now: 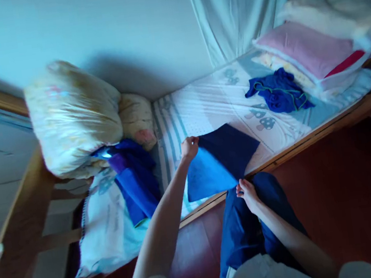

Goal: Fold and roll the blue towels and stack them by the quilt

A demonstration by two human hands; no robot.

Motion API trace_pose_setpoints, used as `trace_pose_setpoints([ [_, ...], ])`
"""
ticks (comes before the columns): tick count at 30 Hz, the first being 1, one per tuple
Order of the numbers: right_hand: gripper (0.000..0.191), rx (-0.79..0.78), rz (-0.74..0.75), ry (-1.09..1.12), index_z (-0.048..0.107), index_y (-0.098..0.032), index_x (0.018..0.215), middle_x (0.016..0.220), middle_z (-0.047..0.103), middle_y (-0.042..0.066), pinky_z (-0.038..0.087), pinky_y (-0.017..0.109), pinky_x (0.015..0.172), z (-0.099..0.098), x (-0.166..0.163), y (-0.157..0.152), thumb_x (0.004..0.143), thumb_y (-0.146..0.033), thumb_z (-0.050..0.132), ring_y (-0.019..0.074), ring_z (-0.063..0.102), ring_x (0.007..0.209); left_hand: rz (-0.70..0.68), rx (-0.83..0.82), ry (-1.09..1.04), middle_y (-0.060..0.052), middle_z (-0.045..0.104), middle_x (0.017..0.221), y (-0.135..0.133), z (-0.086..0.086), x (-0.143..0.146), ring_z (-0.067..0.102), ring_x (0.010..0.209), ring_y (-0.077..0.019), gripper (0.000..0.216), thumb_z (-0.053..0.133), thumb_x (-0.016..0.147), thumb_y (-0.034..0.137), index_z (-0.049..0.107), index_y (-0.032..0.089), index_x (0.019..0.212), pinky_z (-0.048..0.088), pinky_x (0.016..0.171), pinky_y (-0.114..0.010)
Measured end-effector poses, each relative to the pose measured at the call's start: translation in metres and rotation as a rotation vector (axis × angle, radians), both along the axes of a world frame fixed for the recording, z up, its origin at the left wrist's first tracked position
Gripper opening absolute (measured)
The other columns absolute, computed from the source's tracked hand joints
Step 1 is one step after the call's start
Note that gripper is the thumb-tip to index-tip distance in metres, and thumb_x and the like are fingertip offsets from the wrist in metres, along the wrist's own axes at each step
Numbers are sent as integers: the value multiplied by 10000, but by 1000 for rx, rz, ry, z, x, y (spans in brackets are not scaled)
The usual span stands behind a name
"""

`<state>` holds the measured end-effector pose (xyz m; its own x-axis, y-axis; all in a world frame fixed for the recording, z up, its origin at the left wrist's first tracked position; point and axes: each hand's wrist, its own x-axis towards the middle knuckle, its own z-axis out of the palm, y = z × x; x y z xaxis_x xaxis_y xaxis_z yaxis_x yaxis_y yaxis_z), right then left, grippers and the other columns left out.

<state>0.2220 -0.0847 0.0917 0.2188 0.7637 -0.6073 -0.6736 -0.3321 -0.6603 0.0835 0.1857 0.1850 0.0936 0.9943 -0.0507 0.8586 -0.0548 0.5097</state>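
Note:
A dark blue piece of cloth [233, 148] is stretched between my two hands over the front edge of the bed. Its left part is lit a brighter blue, with a crease running from hand to hand. My left hand [190, 147] pinches its far left edge. At the near corner, by the bed's edge and my knees, my right hand [247, 191] pinches it between thumb and fingers. What kind of cloth item it is I cannot tell.
The bed's patterned sheet [198, 109] bears a crumpled blue garment [278, 91] on the right and a blue garment [133, 183] on the left. A large bundled quilt [74, 113] and a pink pillow [310, 45] lie at opposite ends. A wooden rail [20, 217] stands left.

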Motion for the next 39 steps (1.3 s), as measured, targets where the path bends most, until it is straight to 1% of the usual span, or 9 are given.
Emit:
trace_pose_setpoints([
  [5, 576, 192, -11, -246, 635, -196, 675, 709, 620, -1, 479, 248, 633, 25, 24, -50, 650, -753, 782, 130, 564, 661, 94, 14, -263, -94, 754, 894, -72, 40, -49, 679, 924, -285, 423, 544, 811, 531, 742, 164, 882, 511, 788, -338],
  [9, 563, 271, -55, -401, 730, -184, 793, 841, 696, 47, 511, 294, 727, 61, 69, -72, 672, -732, 775, 188, 622, 779, 13, 31, -419, -79, 746, 808, -128, 76, -75, 681, 862, -288, 607, 603, 667, 751, 736, 175, 802, 504, 771, -339],
  [15, 553, 470, 7, -667, 699, -160, 747, 692, 644, 19, 470, 276, 688, 169, 134, -38, 718, -709, 750, 164, 562, 705, -6, 196, -631, -29, 679, 700, -172, 153, -73, 625, 729, -200, 606, 676, 674, 756, 708, 159, 770, 464, 663, -274],
  [19, 572, 581, -70, -753, 695, -151, 784, 690, 633, 5, 454, 259, 653, 240, 144, -3, 683, -709, 771, 138, 535, 675, 40, 289, -757, -18, 645, 678, -182, 201, -68, 568, 666, -157, 591, 710, 668, 731, 698, 156, 805, 440, 609, -255],
  [22, 551, 660, -95, -787, 687, -160, 810, 687, 629, -3, 443, 246, 631, 275, 147, 14, 660, -678, 801, 125, 535, 657, 83, 348, -826, -21, 642, 691, -185, 223, -66, 547, 648, -148, 563, 746, 648, 693, 688, 165, 834, 443, 600, -260],
  [27, 497, 745, -110, -793, 632, -204, 930, 694, 641, -26, 433, 217, 593, 307, 151, 27, 677, -578, 838, 108, 538, 623, 123, 431, -875, -33, 670, 740, -184, 236, -67, 599, 693, -169, 510, 778, 642, 628, 657, 183, 860, 496, 635, -284],
  [31, 442, 803, -89, -779, 636, -201, 907, 801, 709, 14, 487, 229, 670, 320, 148, 34, 665, -491, 866, 125, 613, 718, 130, 471, -924, -41, 706, 795, -185, 236, -72, 657, 751, -172, 492, 798, 631, 578, 647, 180, 880, 545, 718, -291],
  [35, 432, 804, -44, -778, 686, -178, 857, 864, 742, 60, 528, 280, 754, 324, 143, 34, 647, -507, 871, 167, 670, 809, 152, 468, -913, -55, 738, 841, -195, 232, -81, 693, 796, -188, 534, 810, 610, 584, 686, 169, 923, 574, 787, -315],
  [39, 488, 749, 1, -788, 724, -170, 869, 858, 758, 73, 530, 290, 714, 316, 137, 28, 624, -562, 879, 181, 678, 785, 192, 402, -967, -74, 756, 859, -219, 225, -90, 707, 811, -208, 629, 857, 546, 594, 736, 148, 973, 586, 808, -340],
])
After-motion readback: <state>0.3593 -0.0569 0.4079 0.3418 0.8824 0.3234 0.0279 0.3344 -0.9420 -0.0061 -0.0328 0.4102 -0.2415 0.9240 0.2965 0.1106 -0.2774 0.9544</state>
